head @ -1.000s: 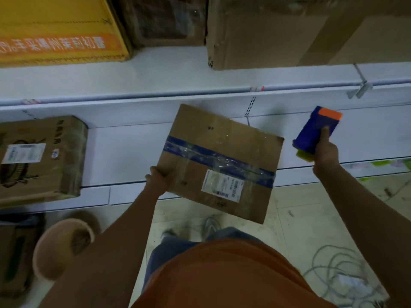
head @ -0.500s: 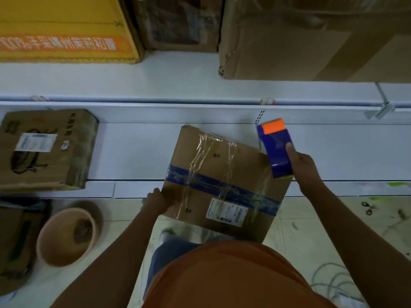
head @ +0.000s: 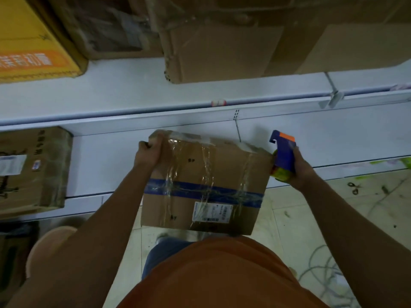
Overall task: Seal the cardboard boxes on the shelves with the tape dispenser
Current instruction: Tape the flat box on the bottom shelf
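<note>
cardboard box (head: pixel 204 183) over white shelf (head: pixel 333 138), tiled floor (head: pixel 311 223) below

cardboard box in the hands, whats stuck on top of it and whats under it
On the cardboard box: a blue tape band, clear tape strips and a white label. Its underside is covered; the box hides part of the white shelf.
</note>
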Demonstrator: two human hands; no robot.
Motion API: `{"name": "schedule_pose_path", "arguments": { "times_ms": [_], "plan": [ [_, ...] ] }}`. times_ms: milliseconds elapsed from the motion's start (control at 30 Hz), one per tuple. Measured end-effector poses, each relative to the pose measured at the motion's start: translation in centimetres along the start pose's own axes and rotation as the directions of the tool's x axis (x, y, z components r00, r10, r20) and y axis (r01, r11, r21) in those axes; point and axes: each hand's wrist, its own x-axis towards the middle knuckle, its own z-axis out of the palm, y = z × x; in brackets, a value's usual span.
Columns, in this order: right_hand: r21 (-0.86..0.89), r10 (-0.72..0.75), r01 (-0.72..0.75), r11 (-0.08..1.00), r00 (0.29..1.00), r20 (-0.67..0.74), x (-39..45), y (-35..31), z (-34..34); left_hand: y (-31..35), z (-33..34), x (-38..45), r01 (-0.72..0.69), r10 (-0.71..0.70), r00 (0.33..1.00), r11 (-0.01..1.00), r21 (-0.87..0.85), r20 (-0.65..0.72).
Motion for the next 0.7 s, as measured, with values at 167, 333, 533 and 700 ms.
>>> {"name": "schedule_pose_path", "arguments": {
  "times_ms": [167, 333, 533, 700],
  "plan": [
    [0.266, -0.075, 0.022, 0.964, 0.979, 0.190, -2.1, -4.1, 0.6, 2.5, -4.4, -2.4, -0.122, 0.118, 0.992, 0.987, -0.104, -0.042],
    [0.203, -0.201, 0.143, 0.969, 0.930, 0.308, -4.1, -9.0, 3.7, 5.2, -8.7, -4.4, -0.313, 0.284, 0.949, 0.903, -0.296, -0.138],
    [-0.086, -0.195, 0.223, 0.971, 0.947, 0.256, -5.2, -8.1, 4.2, -0.9, -10.5, -5.9, -0.456, 0.477, 0.879, 0.847, -0.274, 0.013],
    [-0.414, -0.151, 0.162, 0.896, 0.987, 0.060, -5.5, -3.6, 2.5, -9.7, -7.1, -7.7, -0.117, 0.181, 0.955, 0.959, -0.259, 0.236]
  ]
}}
